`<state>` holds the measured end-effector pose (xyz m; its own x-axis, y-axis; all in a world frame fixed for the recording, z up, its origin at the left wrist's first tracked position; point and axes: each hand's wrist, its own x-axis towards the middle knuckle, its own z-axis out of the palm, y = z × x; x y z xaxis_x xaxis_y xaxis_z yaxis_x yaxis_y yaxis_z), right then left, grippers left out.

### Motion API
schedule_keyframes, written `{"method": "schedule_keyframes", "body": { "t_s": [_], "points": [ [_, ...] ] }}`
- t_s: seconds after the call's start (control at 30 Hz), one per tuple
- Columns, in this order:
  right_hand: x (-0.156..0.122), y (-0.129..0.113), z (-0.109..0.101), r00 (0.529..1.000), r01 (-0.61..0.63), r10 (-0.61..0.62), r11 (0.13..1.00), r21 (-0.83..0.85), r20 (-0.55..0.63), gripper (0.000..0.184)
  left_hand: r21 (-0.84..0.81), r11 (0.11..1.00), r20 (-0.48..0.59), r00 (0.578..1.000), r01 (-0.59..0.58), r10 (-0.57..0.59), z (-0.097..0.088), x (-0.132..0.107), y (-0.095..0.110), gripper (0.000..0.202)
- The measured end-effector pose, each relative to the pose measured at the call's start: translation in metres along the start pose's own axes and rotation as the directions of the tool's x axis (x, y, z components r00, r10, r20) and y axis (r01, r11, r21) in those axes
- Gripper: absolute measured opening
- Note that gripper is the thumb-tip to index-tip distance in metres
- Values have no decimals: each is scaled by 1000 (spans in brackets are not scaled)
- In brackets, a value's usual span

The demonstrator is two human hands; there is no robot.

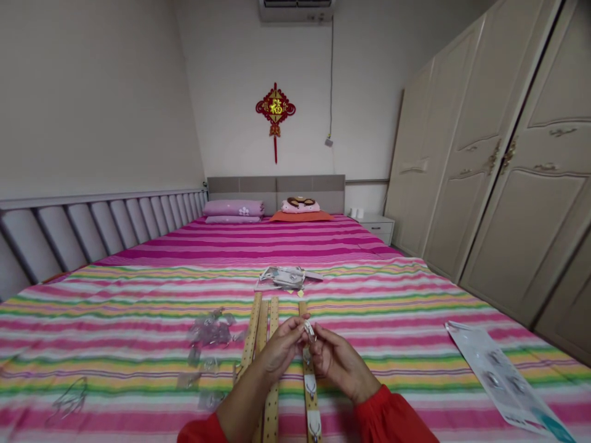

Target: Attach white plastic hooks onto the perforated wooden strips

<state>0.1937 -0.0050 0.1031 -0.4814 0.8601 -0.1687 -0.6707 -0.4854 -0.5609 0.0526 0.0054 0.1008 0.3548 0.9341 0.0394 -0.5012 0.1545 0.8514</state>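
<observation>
My left hand (285, 344) and my right hand (339, 360) meet over a narrow wooden strip (303, 307), fingertips pinched together. Between them is a small white hook (309, 330) with a shiny metal part; my fingers hide some of it. Below, along the same strip, sit several white hooks with metal loops, among them one in the middle (310, 387) and one near the bottom edge (314, 423). To the left of that strip, several wooden strips with rows of holes (274, 326) lie side by side, partly under my left forearm.
Small clear packets (210, 329) are scattered on the striped bedspread (138, 351) at left, with a tangle of thin wire-like pieces (71, 399). A clear bag (284, 277) lies beyond the strips. A blister package (503, 375) is at right. A wardrobe (462, 184) flanks the bed.
</observation>
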Motion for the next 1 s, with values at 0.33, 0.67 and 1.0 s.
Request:
{"method": "schedule_keyframes", "body": {
  "t_s": [0.33,0.67,1.0],
  "points": [
    [13,-2,-17,972,190,-205,973,-133,-113,17,-42,997,-197,978,57,-65,-5,13,-10,33],
    [27,5,-27,878,309,-413,875,-372,-241,27,199,980,-187,981,-21,58,-12,18,-14,42],
    [28,8,-31,921,247,-313,930,-272,-232,24,462,883,-141,976,-83,166,-14,19,-24,46]
  ]
}}
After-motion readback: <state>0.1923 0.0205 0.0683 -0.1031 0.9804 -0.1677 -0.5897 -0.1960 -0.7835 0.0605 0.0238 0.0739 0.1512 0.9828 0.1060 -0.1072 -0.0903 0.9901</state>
